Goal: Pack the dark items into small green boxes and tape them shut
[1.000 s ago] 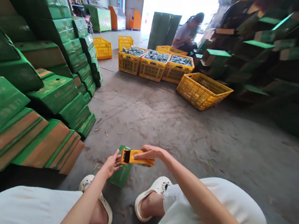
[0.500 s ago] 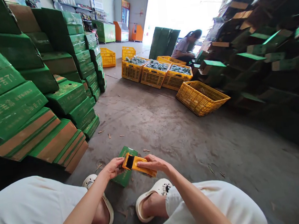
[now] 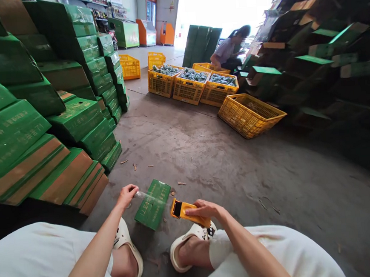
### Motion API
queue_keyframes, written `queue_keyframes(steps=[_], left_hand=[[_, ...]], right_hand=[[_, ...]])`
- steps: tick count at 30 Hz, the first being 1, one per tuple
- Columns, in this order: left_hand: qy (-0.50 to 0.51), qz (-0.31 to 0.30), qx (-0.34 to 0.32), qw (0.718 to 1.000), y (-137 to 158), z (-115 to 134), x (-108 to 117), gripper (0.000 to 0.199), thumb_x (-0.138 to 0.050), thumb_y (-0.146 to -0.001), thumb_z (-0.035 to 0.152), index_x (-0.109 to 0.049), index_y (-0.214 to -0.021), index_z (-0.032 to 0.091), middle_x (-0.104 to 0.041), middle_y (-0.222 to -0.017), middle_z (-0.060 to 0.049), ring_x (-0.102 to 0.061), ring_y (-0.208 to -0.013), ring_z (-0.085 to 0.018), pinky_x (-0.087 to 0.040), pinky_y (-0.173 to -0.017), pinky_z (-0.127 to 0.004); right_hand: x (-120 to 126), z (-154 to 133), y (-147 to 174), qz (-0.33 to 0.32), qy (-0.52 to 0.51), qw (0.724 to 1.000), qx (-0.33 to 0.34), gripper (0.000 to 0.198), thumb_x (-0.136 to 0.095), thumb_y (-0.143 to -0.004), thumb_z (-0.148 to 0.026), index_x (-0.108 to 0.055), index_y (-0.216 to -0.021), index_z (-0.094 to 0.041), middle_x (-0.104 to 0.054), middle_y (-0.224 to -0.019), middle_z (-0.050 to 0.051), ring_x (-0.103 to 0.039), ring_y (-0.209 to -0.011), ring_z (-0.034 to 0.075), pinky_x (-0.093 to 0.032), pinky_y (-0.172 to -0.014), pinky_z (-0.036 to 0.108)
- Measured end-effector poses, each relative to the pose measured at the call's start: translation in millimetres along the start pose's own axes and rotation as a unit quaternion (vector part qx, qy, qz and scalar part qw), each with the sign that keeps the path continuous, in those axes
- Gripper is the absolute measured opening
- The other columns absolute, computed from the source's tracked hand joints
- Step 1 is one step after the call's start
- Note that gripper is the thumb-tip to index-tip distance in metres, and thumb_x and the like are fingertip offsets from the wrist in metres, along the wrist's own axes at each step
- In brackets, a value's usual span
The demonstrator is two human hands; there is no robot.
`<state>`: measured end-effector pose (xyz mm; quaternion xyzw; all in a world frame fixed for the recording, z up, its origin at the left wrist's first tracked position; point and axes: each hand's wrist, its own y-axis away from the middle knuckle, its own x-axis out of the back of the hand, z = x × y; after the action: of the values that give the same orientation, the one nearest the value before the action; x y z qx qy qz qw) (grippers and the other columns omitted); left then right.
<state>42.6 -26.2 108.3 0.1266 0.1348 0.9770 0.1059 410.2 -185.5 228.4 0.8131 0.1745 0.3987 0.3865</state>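
Observation:
A small green cardboard box [image 3: 153,205] lies on the floor between my feet. To its left, my left hand [image 3: 127,196] pinches the loose end of a strip of clear tape [image 3: 149,196]. The strip stretches across above the box to an orange tape dispenser [image 3: 191,212]. Wrapped round that dispenser, my right hand [image 3: 205,209] holds it on the box's right side, thumb on top. Whether the tape touches the box top I cannot tell.
Stacked green boxes [image 3: 87,120] rise on the left, and more boxes [image 3: 313,60] pile up on the right. Yellow crates [image 3: 189,91] with dark green contents stand ahead, near a tilted yellow crate [image 3: 250,116]. Behind them sits a person [image 3: 229,51]. Scraps litter the floor.
My hands have moved apart, left hand leftward and right hand rightward with the dispenser. A strip of clear tape now spans between them, and more of the box shows.

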Motion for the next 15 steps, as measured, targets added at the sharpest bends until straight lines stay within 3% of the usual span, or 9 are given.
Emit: queue_keyframes(steps=[7, 15], left_hand=[[-0.066, 0.015, -0.024, 0.997, -18.4, -15.8, -13.2, 0.044, -0.067, -0.066, 0.062, -0.073, -0.078, 0.02, -0.07, -0.07, -0.002, -0.063, -0.071, -0.019, -0.047, -0.063, -0.027], [-0.093, 0.011, 0.01, 0.996, -28.3, -44.8, -27.6, 0.035, -0.067, -0.071, 0.052, -0.074, -0.079, 0.019, -0.073, -0.071, -0.004, -0.068, -0.077, -0.022, -0.05, -0.069, -0.029]], right_hand=[[-10.7, 2.2, -20.5, -0.038, 0.0, 0.999, 0.008, 0.064, -0.062, -0.076, -0.083, -0.06, -0.071, -0.02, -0.05, -0.065, -0.002, -0.046, -0.061, 0.013, -0.028, -0.052, 0.024], [-17.5, 6.5, -39.6, -0.081, -0.077, 0.993, -0.024, 0.05, -0.067, -0.079, -0.071, -0.064, -0.075, -0.021, -0.064, -0.07, 0.003, -0.06, -0.065, 0.019, -0.041, -0.056, 0.027]])
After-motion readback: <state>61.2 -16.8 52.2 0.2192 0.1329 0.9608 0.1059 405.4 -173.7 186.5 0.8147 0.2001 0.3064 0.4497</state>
